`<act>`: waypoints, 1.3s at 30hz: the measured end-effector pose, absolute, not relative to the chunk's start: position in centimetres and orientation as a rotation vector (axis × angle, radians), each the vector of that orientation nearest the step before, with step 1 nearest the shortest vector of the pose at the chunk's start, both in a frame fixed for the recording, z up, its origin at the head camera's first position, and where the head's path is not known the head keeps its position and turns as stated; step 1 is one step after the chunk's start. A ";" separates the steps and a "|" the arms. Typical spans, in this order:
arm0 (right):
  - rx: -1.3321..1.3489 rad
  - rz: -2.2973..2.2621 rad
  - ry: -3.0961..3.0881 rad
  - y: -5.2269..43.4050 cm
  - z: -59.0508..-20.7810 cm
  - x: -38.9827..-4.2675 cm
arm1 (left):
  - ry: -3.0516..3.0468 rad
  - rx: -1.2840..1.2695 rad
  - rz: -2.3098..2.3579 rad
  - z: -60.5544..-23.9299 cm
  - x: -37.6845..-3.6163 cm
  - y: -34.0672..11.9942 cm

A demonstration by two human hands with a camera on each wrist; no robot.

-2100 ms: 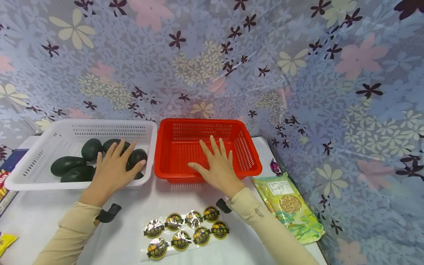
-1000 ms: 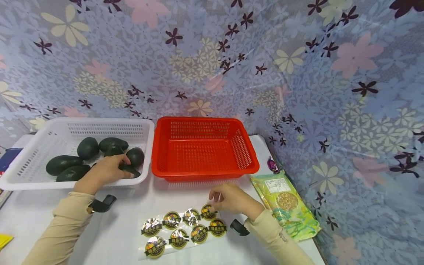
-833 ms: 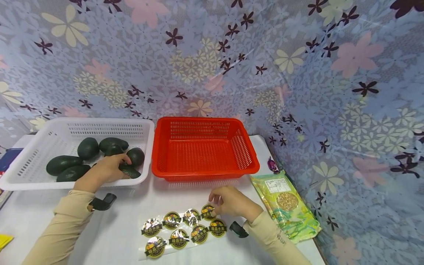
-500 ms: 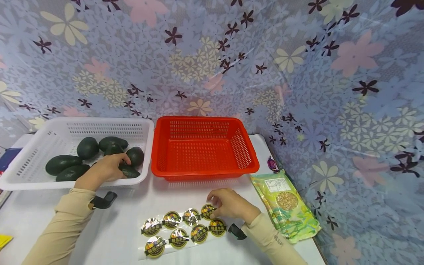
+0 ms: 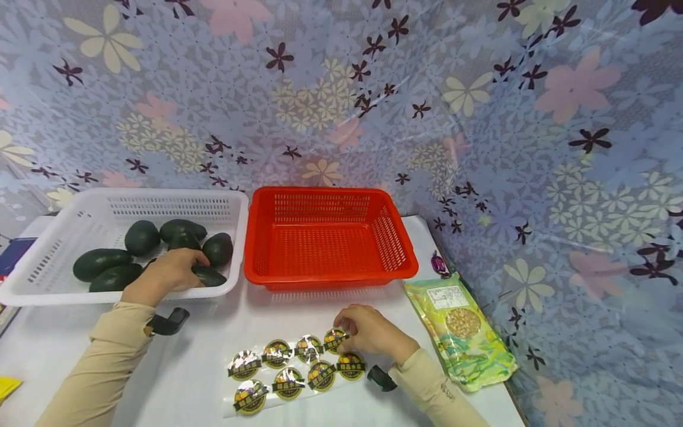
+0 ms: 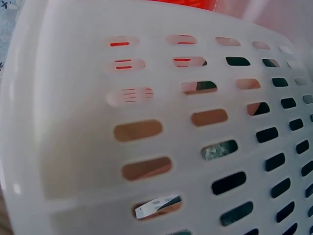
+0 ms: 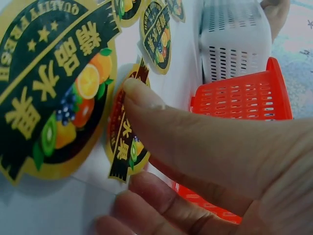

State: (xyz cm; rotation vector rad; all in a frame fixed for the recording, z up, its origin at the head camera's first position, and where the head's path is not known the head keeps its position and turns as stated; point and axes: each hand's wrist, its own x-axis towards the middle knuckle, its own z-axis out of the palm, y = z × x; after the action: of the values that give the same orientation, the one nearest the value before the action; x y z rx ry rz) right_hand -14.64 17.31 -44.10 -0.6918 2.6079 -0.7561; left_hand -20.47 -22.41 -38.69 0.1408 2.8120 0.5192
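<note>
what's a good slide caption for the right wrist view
Close-up of the right hand peeling a round fruit sticker off its sheet, with the red basket and white basket behind.

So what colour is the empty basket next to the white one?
Red, with a perforated mesh pattern; the head view shows it best.

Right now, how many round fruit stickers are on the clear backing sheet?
8 round fruit stickers: four in the upper row, four in the lower row of the clear backing sheet. The right hand pinches the upper-right one, so its edge is partly hidden.
</note>
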 end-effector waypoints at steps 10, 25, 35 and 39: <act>-0.656 -0.746 2.632 17.5 -44.4 -14.5 | 2.802 0.184 0.512 -38.8 -20.5 -22.4; -0.643 -0.747 2.650 17.5 -44.4 -14.5 | 2.768 0.162 0.487 -38.5 -20.7 -22.2; -0.627 -0.742 2.648 17.2 -44.2 -14.6 | 2.760 0.154 0.473 -38.3 -20.5 -22.3; -0.630 -0.742 2.644 17.1 -44.2 -14.5 | 2.759 0.144 0.481 -38.2 -20.5 -22.3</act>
State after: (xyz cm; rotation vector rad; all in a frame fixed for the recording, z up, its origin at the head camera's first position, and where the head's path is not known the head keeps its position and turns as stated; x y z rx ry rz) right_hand -14.53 17.10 -44.24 -0.6300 2.6445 -0.7424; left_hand -20.49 -22.26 -38.24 0.1440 2.7591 0.4807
